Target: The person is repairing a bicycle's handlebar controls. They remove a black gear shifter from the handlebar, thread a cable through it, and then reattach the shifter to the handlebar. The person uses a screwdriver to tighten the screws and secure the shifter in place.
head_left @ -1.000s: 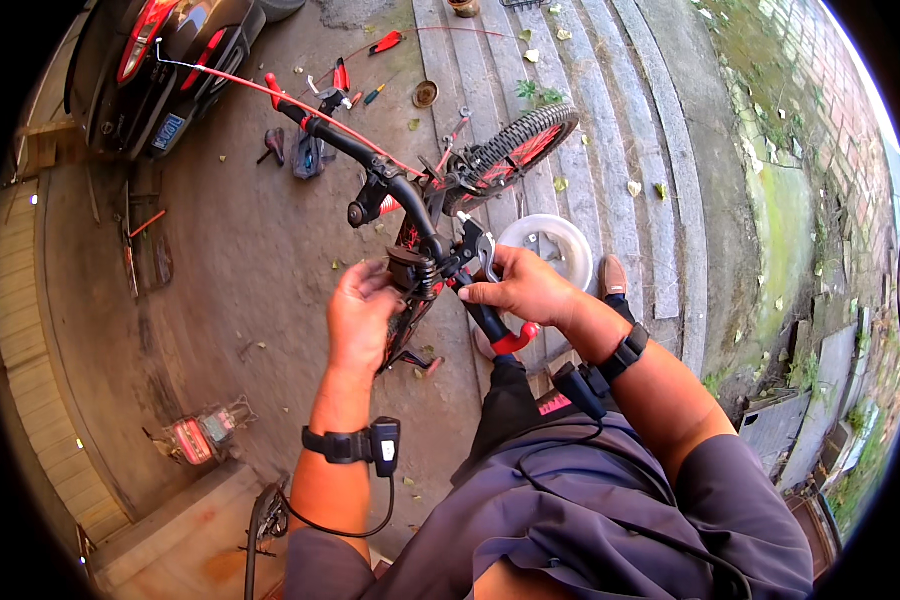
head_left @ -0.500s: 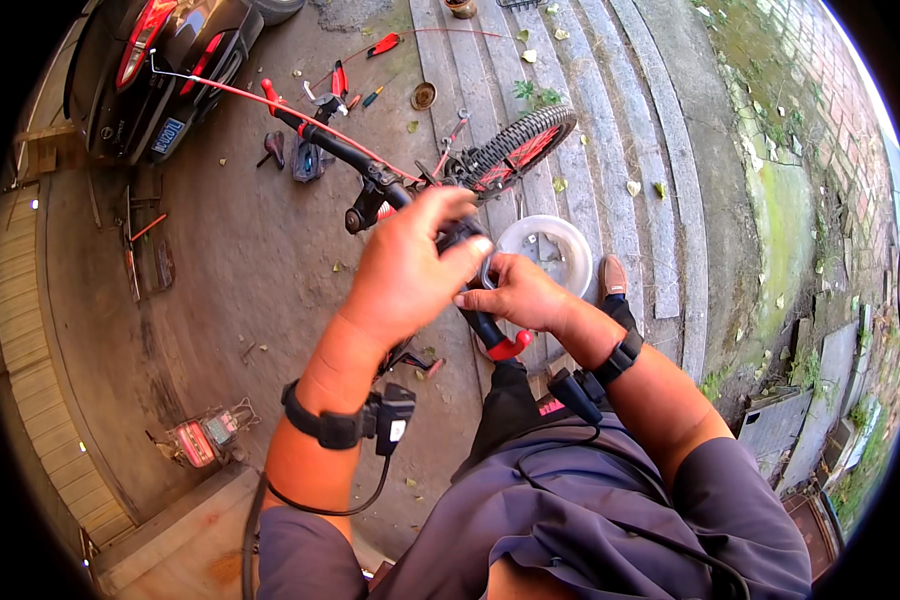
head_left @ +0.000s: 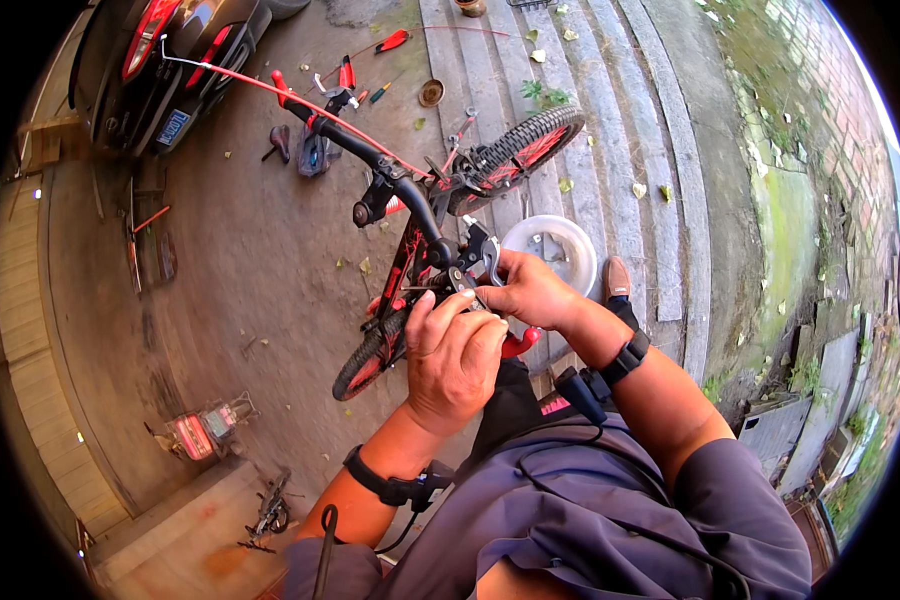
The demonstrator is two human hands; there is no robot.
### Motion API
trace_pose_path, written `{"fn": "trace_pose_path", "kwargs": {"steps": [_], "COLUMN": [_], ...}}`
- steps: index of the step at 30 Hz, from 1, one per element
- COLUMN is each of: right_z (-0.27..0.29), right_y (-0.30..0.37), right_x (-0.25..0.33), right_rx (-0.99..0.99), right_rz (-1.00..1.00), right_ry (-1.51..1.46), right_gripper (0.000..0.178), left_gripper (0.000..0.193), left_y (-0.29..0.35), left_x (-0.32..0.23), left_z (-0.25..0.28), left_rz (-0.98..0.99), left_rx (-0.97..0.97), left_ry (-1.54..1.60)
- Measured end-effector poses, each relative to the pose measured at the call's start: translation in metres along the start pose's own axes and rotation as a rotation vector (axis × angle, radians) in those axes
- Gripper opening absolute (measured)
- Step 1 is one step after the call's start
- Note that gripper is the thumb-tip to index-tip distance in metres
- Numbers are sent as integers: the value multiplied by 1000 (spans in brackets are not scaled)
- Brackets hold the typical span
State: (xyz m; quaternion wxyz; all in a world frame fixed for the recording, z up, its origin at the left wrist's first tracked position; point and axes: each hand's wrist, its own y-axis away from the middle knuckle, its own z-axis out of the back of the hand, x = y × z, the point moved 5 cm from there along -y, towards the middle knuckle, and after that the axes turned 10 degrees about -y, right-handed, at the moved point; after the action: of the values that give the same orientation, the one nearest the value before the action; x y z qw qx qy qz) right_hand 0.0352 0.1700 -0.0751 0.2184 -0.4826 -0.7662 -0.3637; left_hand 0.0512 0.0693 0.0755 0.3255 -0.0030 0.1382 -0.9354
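Observation:
A bicycle with a black handlebar (head_left: 370, 155) stands before me, its front wheel (head_left: 525, 150) showing red spokes. On the near end of the bar, next to the red grip end (head_left: 521, 343), sit a brake lever (head_left: 491, 258) and a small black control unit (head_left: 458, 279). My left hand (head_left: 457, 350) has its fingers curled and pressed on the control unit. My right hand (head_left: 532, 292) is closed round the base of the brake lever, its thumb close to the left fingertips. From the stem a red cable (head_left: 290, 97) runs out past the far grip.
A white bucket (head_left: 586, 245) with grey pieces inside stands beside my right hand. Pliers (head_left: 393, 41), a screwdriver (head_left: 380, 92), a saddle (head_left: 278, 143) and a small bowl (head_left: 431, 93) lie on the ground. A dark car (head_left: 185, 80) is parked far left; stone steps (head_left: 635, 150) lie right.
My left hand has moved back and down off the top of the handlebar, uncovering the stem and control unit, and its fingers have curled. The right hand has stayed at the brake lever.

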Motion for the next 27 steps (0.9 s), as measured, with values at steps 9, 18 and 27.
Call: {"fn": "trace_pose_path", "kwargs": {"steps": [9,18,27], "right_z": [0,-2,0], "right_y": [2,4,2], "right_x": [-1,2,-2], "right_rx": [-33,-34,-35], "right_rz": [-50,-57,-20], "right_ry": [1,-22,-23], "right_gripper": [31,30,29], "left_gripper": [45,47,47], "left_y": [25,43,25], "left_x": [13,37,40], "left_z": [-10,-54,-53], "left_rz": [319,974,812], "left_rx": [-30,-125,89], "left_ry": [54,1189,848]}}
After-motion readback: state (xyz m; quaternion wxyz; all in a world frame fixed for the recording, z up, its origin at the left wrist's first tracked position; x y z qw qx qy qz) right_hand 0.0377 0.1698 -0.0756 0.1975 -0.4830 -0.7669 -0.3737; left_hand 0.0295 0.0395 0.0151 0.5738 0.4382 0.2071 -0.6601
